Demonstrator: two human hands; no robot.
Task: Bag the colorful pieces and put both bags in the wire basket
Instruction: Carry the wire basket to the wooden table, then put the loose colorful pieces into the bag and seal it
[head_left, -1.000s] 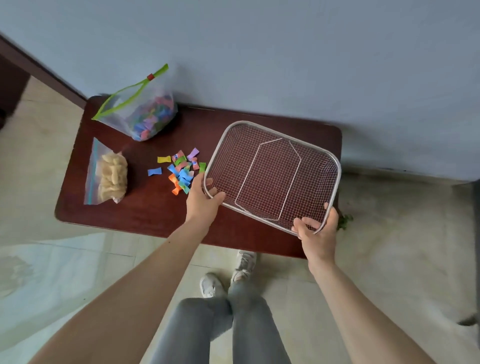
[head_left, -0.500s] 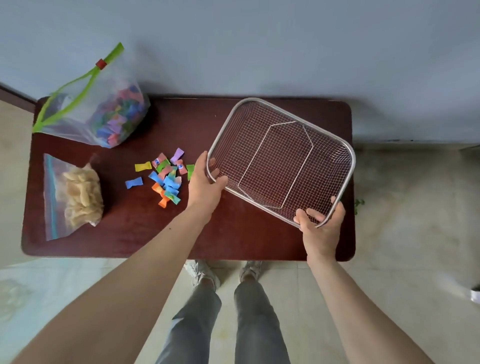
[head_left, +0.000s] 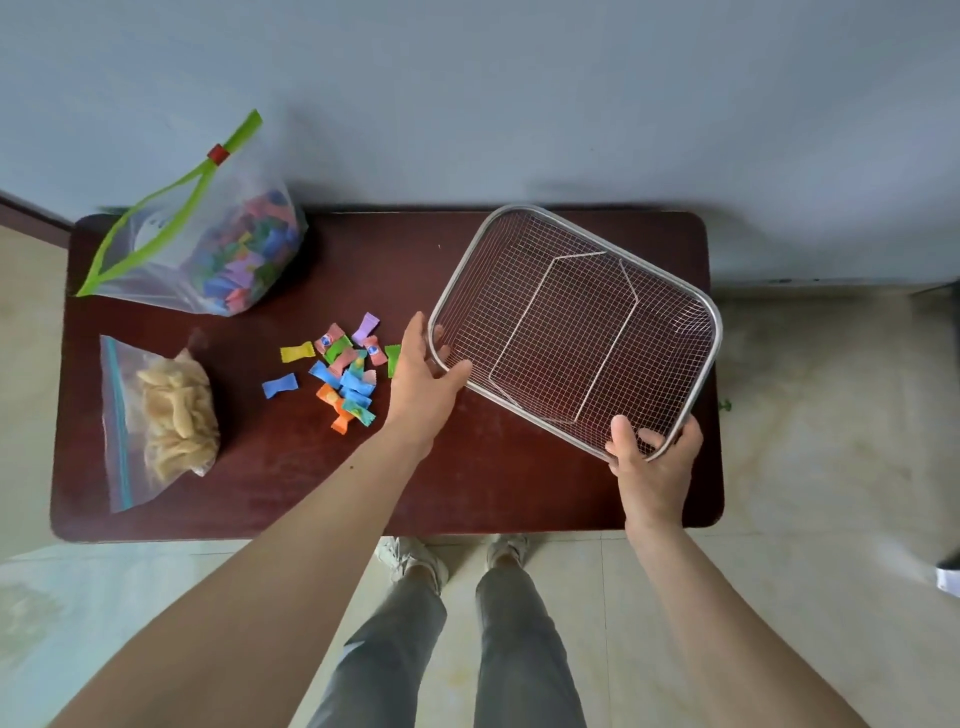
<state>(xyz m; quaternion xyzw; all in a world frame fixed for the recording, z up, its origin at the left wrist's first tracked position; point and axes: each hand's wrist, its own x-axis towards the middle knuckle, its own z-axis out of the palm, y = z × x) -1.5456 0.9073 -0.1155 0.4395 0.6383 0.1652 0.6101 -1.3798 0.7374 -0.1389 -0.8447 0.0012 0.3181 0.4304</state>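
Note:
An empty wire basket (head_left: 680, 291) sits skewed on the right half of the dark wooden table (head_left: 363, 493). My left hand (head_left: 423, 371) grips its left rim and my right hand (head_left: 652, 462) grips its near right corner. A loose pile of colorful wrapped pieces (head_left: 345, 366) lies just left of my left hand. At the back left, an open clear bag with a green zip strip (head_left: 208, 244) holds many colorful pieces. A second clear bag with a blue seal (head_left: 156, 421), holding pale beige pieces, lies flat at the front left.
A grey wall runs right behind the table. Pale tiled floor surrounds it, and my legs and shoes (head_left: 415, 561) stand at the table's front edge. A dark skirting strip (head_left: 31, 218) shows at the far left.
The view has swung so the table sits squarer and lower in frame. Both hands keep their hold on the basket, which has shifted slightly toward the table's right end.

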